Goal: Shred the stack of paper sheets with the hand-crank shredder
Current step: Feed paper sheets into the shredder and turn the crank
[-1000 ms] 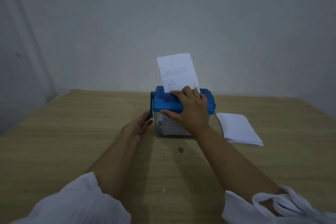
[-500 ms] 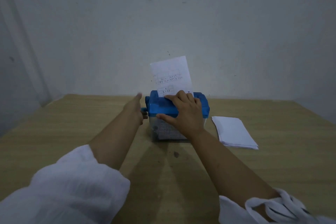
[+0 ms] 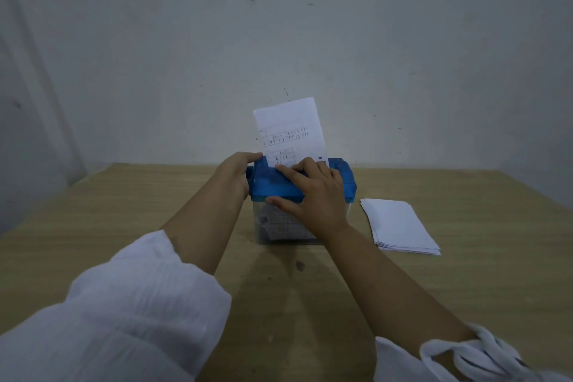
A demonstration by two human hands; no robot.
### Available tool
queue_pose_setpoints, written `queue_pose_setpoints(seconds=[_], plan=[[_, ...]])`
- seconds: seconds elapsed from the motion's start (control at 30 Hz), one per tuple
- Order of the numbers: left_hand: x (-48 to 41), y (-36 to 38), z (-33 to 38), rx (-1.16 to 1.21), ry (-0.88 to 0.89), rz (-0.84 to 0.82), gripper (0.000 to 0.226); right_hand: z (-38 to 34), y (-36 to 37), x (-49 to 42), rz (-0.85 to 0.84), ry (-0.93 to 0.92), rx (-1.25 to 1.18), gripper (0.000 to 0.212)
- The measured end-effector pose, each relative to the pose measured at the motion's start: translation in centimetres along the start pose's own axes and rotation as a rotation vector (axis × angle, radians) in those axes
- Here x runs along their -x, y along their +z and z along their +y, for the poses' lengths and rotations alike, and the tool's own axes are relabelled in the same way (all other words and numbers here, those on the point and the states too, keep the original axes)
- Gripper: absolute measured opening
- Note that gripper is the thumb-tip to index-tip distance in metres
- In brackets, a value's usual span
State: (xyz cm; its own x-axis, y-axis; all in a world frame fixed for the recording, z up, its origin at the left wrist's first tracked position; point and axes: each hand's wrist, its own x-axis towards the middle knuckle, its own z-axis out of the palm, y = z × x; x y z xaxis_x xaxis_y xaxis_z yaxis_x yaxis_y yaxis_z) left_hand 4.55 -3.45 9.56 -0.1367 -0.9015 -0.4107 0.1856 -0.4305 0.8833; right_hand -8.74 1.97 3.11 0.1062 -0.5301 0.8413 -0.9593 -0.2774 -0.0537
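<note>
Left grip [image 3: 240, 175] curled round the crank [image 3: 250, 172], right grip [image 3: 313, 195] flat on the shredder [image 3: 273, 191], we risked the unguided sheet [image 3: 290, 130] beyond it skewing and jamming.

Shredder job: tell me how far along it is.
Done: paper already lies inside the clear bin. In hand: one written sheet stands in the slot; right hand steadies the blue top, left hand grips the crank. Left: the stack on the table.

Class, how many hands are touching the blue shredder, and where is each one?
2. The left hand grips the left end of the shredder; the right hand rests across its blue top, fingertips by the inserted sheet.
</note>
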Motion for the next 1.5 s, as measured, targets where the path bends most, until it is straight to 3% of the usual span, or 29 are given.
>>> queue_pose_setpoints(seconds=[0.37, 0.5, 0.77, 0.87, 1.13, 1.37, 1.5], plan=[[-2.6, 0.1, -0.6, 0.107, 0.194, 0.092, 0.004, 0.1, 0.1, -0.1, -0.013, 0.014, 0.0, 0.061], [-2.9, 0.0, -1.2, 0.188, 0.201, 0.015, 0.031, 0.1, 0.1, -0.2, -0.018, 0.023, -0.004, 0.061], [-3.1, 0.1, -1.3, 0.289, 0.259, 0.001, 0.025, 0.0, 0.3, -0.2, -0.011, 0.026, 0.018, 0.06], [-3.6, 0.0, -1.3, 0.29, 0.403, 0.013, 0.035, 0.1, 0.2, -0.1, -0.011, 0.012, 0.037, 0.06], [-3.9, 0.0, -1.9, 0.372, 0.498, 0.069, 0.056, 0.0, 0.2, -0.4, -0.041, 0.03, 0.024, 0.06], [-3.1, 0.2, -1.9, 0.282, 0.667, 0.08, 0.049, -0.5, -0.6, -0.7, -0.188, 0.109, -0.066, 0.067], [-2.8, -0.5, -1.9, 0.22, 0.643, 0.005, 0.042, -0.5, -1.2, -0.9, -0.248, 0.147, -0.088, 0.059]])
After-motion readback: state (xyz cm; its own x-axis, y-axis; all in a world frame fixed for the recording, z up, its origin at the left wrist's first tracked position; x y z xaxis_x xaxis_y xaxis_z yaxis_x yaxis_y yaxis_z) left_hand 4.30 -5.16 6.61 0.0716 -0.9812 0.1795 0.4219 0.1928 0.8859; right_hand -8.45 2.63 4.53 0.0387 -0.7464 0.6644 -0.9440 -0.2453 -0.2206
